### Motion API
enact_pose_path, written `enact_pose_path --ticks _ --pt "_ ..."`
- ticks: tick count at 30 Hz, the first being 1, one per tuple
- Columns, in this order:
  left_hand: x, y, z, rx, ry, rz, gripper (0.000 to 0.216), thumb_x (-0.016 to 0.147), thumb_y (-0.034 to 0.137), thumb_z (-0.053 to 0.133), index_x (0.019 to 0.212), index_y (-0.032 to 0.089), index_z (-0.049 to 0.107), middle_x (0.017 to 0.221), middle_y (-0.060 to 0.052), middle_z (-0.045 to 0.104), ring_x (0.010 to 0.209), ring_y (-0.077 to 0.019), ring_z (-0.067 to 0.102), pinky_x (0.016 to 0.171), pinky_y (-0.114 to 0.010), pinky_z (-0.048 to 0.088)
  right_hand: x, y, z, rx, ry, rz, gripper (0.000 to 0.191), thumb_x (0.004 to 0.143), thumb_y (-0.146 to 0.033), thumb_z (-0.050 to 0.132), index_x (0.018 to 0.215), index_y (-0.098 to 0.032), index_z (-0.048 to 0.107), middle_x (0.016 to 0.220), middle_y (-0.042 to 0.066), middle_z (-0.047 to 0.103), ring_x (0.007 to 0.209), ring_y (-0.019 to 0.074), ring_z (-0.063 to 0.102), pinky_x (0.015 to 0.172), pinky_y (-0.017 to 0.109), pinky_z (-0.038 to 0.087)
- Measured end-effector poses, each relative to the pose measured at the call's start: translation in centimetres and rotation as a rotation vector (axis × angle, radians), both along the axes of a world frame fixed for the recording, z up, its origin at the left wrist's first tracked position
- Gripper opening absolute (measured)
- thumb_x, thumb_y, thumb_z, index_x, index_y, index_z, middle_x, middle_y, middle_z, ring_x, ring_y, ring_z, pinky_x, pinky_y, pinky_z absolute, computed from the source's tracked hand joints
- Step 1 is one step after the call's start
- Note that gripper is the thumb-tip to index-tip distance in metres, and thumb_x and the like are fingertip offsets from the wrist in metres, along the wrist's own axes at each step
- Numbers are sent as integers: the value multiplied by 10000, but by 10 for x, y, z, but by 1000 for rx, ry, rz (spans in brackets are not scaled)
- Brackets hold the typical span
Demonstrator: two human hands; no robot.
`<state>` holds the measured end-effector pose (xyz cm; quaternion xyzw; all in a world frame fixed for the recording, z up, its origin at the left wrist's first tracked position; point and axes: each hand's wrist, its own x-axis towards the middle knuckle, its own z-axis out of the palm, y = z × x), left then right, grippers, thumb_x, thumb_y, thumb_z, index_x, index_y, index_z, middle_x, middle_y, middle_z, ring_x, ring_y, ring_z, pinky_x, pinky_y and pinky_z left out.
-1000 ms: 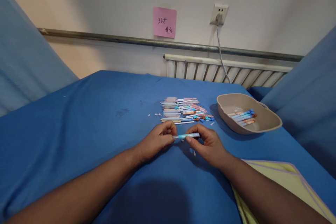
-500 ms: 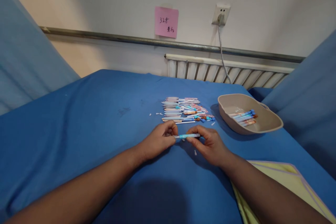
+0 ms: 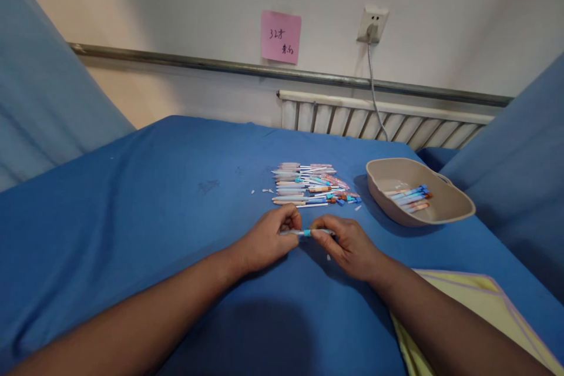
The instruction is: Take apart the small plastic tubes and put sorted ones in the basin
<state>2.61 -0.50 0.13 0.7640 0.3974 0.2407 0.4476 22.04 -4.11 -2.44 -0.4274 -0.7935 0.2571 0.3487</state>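
Between both hands lies a slim pen point(image 3: 307, 233), pale with a turquoise middle, held roughly level just above the blue cloth. My left hand point(image 3: 271, 238) pinches its left end, and my right hand point(image 3: 346, 245) grips its right end between thumb and fingers. Most of the pen is hidden by the fingers. Just beyond the hands, pen parts point(image 3: 304, 185) lie in stacked rows: pale barrels to the left, white refills and coloured pieces to the right. Tiny white bits point(image 3: 267, 191) are scattered beside them, and another small white piece point(image 3: 328, 257) lies below the right hand.
A beige basin point(image 3: 458, 205) holding several pens point(image 3: 412, 197) stands at the right. A yellow cloth point(image 3: 476, 305) lies under my right forearm. The blue-covered table point(image 3: 145, 205) ends at a wall with a metal rail point(image 3: 211, 66), a radiator point(image 3: 321, 117) and a plugged-in cable point(image 3: 372, 82).
My left hand has moved slightly right along the pen, closer to my right hand. Less of the pen's turquoise part shows now. The pen parts and basin have stayed put.
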Motion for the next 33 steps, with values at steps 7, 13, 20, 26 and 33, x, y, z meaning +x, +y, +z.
enact_pose_path --ticks 7,13,20,26,33 --pt "1 -1 -2 -4 -32 7 72 658 155 500 725 175 481 630 58 452 590 -111 403 548 -224 315 -2 0 -1 21 53 -13 84 883 -229 543 819 -179 561 697 -13 573 635 115 518 606 227 381" --pt "2 -2 -1 -30 -68 19 70 656 162 520 713 175 481 621 58 448 580 -105 395 535 -219 300 -7 0 -6 -134 195 -79 203 854 -318 589 709 -178 572 559 -41 516 491 88 464 484 217 343" --pt "1 -1 -2 -234 -245 35 104 664 196 552 710 176 461 560 66 423 506 -81 353 466 -192 251 -12 4 -8 -498 743 0 286 705 -378 742 854 -186 592 621 -52 571 457 80 529 458 210 437" --pt "-4 7 -12 -373 -323 30 141 676 216 568 748 188 450 517 83 377 427 -66 284 395 -189 185 -9 10 -7 -461 805 -74 242 705 -368 748 817 -171 666 541 -37 596 477 93 538 487 212 428" --pt "-9 12 -6 -306 -300 90 121 686 231 549 727 189 443 512 82 375 430 -71 302 409 -196 193 6 16 -1 -419 1078 -163 215 749 -393 725 817 -201 654 899 24 696 803 158 645 700 282 530"
